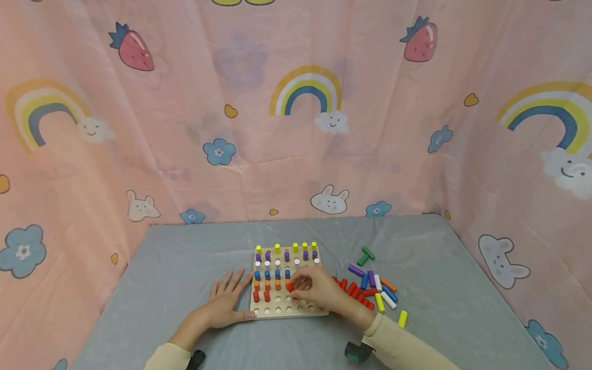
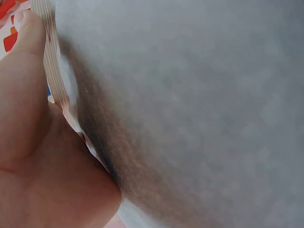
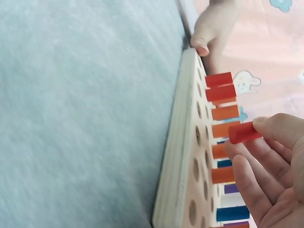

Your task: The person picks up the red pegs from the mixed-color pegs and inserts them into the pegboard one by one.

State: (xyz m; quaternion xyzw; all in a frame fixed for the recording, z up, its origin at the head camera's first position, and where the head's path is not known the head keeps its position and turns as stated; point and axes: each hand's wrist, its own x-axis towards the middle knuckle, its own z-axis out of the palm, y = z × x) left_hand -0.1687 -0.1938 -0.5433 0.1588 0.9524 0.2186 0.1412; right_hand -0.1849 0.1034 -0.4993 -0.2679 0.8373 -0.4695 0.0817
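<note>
My right hand (image 1: 316, 288) pinches a red peg (image 3: 244, 133) between thumb and fingers, just above the wooden pegboard (image 1: 272, 304). Flat on the table with fingers spread, my left hand (image 1: 224, 304) touches the board's left edge. The left wrist view shows its thumb (image 2: 31, 35) against the board's side. Rows of yellow, purple, white, blue and orange pegs stand in the board. Two red pegs (image 1: 266, 296) stand at the left of the row nearer me, with open holes beside them. My right hand hides part of the board's right side in the head view.
Loose red pegs (image 1: 352, 289) lie right of the board, partly behind my right forearm. Among them are blue, white, purple, orange and yellow pegs (image 1: 380, 302). Two green pegs (image 1: 368, 253) lie farther back. A grey cloth (image 1: 185, 257) covers the table; a pink patterned curtain (image 1: 259, 180) hangs behind.
</note>
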